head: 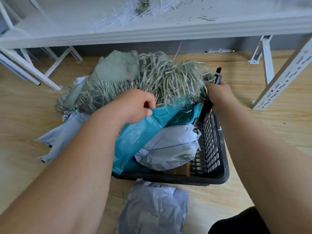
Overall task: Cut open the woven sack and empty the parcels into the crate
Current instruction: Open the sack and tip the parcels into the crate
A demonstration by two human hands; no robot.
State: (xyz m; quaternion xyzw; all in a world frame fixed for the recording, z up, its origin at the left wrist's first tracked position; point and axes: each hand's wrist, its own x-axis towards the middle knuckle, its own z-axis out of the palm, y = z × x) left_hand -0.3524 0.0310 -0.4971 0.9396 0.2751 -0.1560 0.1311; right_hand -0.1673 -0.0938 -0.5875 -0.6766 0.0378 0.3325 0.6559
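A grey-green woven sack (116,71) with a badly frayed cut edge lies over the far end of a black plastic crate (217,168). Teal parcels (143,132) and pale grey parcels (172,144) spill from it into the crate. My left hand (135,105) pinches the top of a teal parcel just below the frayed edge. My right hand (219,93) grips the sack's frayed edge at the crate's far right corner and also holds a dark utility knife (218,76) that sticks up above the fingers.
One grey parcel (153,208) lies on the wooden floor in front of the crate, and others (59,141) lie to its left. A white metal shelf (152,31) strewn with sack fibres stands beyond, with its legs (285,73) at the right and left.
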